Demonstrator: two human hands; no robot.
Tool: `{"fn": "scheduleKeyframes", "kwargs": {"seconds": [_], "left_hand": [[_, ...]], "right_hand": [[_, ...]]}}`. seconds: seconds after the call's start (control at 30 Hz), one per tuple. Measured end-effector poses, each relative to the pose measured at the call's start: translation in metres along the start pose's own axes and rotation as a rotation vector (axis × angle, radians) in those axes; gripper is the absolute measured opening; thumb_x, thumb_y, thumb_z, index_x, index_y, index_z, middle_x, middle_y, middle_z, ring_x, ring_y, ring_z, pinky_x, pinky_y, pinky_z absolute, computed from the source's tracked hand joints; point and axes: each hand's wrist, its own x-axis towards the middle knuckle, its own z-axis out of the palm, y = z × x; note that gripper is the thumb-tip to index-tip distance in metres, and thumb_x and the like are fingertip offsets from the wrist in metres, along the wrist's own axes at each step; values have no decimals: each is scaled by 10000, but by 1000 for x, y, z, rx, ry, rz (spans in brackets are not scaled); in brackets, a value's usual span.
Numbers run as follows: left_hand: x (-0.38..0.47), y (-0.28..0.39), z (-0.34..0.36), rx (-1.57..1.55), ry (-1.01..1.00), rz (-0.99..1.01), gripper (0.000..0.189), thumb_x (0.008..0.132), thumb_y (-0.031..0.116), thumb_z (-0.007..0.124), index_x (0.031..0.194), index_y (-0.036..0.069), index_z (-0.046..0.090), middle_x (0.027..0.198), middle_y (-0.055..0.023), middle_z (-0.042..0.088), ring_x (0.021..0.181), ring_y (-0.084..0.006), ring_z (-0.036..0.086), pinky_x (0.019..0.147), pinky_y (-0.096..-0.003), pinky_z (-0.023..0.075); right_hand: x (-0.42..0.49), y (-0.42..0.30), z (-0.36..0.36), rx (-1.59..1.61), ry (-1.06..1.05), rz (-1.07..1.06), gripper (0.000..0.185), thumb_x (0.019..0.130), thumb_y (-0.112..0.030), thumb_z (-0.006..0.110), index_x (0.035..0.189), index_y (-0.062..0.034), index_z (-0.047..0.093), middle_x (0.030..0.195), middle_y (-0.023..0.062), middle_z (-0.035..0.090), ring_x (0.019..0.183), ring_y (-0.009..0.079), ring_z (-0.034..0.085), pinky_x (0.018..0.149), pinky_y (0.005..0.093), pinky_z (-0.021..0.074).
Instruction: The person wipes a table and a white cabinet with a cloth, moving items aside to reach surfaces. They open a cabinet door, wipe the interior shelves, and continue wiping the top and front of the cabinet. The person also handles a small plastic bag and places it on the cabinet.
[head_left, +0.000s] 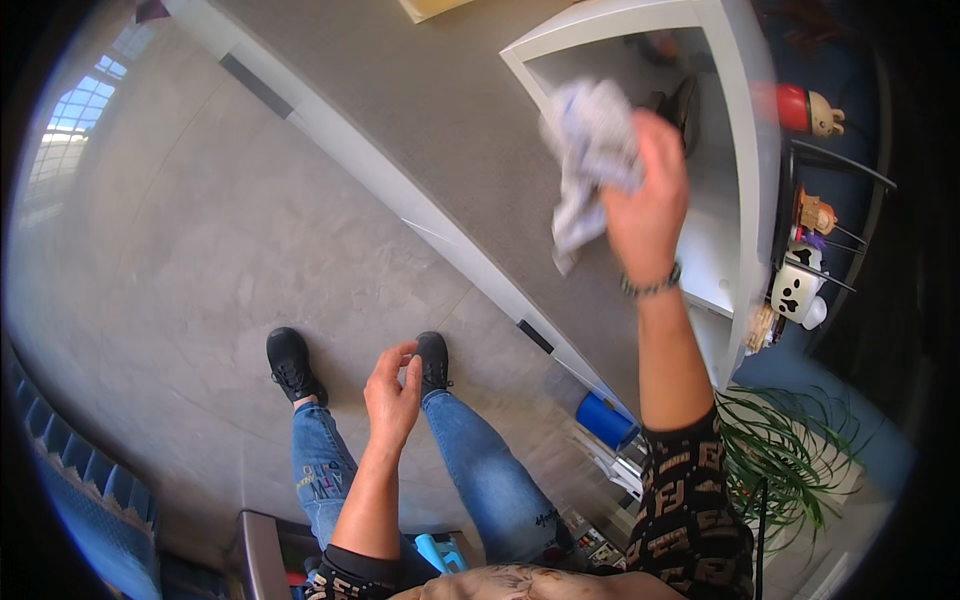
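My right hand (651, 199) grips a crumpled whitish cloth (592, 142) with faint bluish patches; both are blurred. The cloth is over the grey top (465, 150) of a long, low white-edged cabinet, in front of an open white cubby (724, 187). Inside the cubby is a dark object (684, 112), partly hidden behind my hand. My left hand (394, 390) hangs low over the floor with nothing in it, its fingers loosely bent and the thumb apart.
On the cubby stand a red rabbit-like figure (806, 110), a spotted dog figure (799, 289) and a black wire rack (840, 161). A leafy plant (787, 450) and a blue cylinder (606, 420) are at the right. A blue curtain-like fabric (90, 495) hangs lower left.
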Motion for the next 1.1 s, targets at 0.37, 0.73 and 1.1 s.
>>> {"fn": "scheduleKeyframes", "kwargs": {"seconds": [0.37,0.73,1.1], "left_hand": [[1,-7,13,41,19,99,235,913,175,628,1136,112,665,982,-87,698,719,-175,604,664,-315,482],[7,-22,15,37,88,173,241,903,177,629,1133,116,663,951,-82,699,651,-183,584,627,-324,471],[-1,-17,16,18,47,138,248,911,183,620,1144,109,659,950,-81,710,626,-169,561,626,-322,471]], "right_hand": [[110,110,77,-321,-128,183,360,704,-184,663,1046,-74,681,1081,183,629,984,387,602,826,471,520],[20,-15,6,22,-1,-81,443,610,35,637,1030,-102,681,1054,77,625,1010,291,581,867,414,484],[46,20,45,-681,-201,194,363,778,-271,604,1095,-97,620,1126,164,601,994,357,604,855,473,479]]}}
